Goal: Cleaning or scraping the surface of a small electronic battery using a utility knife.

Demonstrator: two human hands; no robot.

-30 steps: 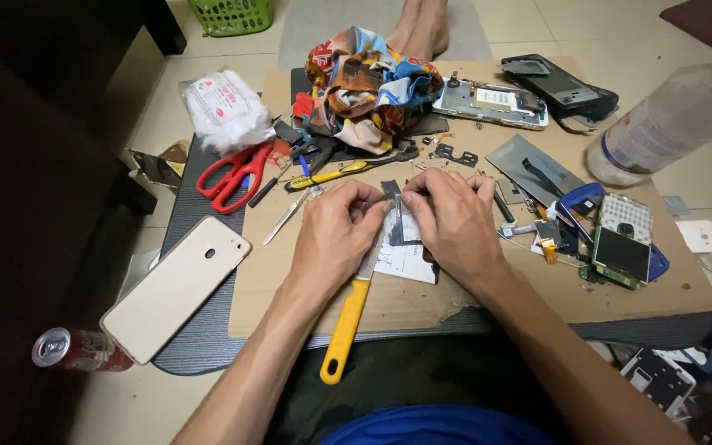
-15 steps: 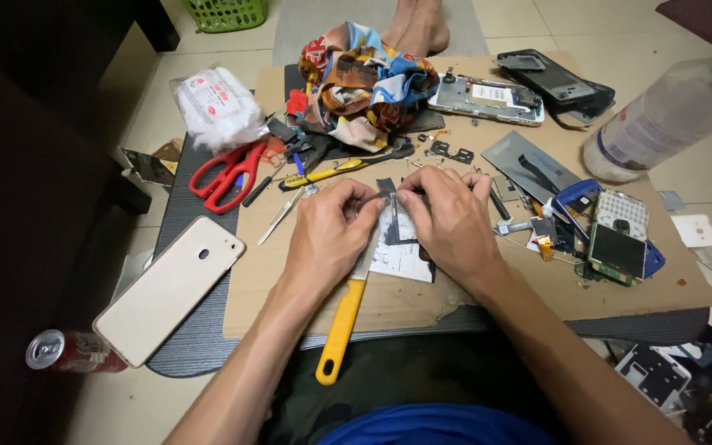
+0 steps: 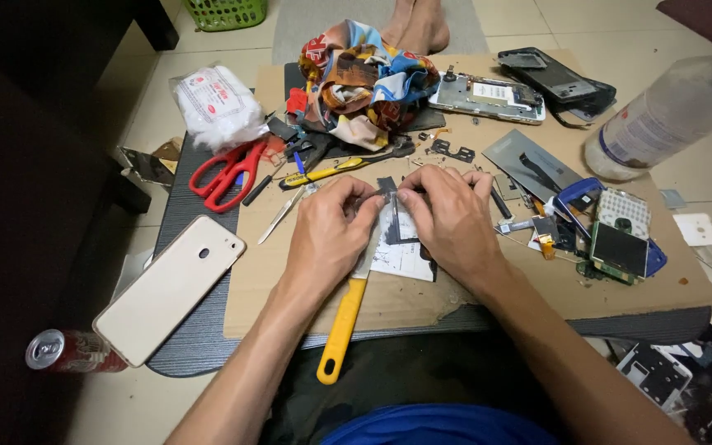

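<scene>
My left hand (image 3: 329, 235) and my right hand (image 3: 448, 221) meet at the middle of a brown cardboard sheet (image 3: 274, 272). Their fingertips pinch a small dark flat part (image 3: 391, 198) between them, over a white paper (image 3: 401, 257). A yellow-handled tool (image 3: 341, 330) lies under my left wrist, its handle reaching past the cardboard's near edge. What the part is exactly I cannot tell; the fingers hide most of it.
A gold phone back (image 3: 170, 287) lies left, with red scissors (image 3: 226, 171), tweezers (image 3: 280, 216) and a white wipes pack (image 3: 216, 105) beyond. A colourful cloth (image 3: 364, 78), an opened phone (image 3: 488, 97), a plastic bottle (image 3: 669, 115), circuit boards (image 3: 620, 239) and a drink can (image 3: 67, 350) surround the hands.
Both hands stay pinched together at the same spot; only the fingers shift slightly. The camera has tilted a little.
</scene>
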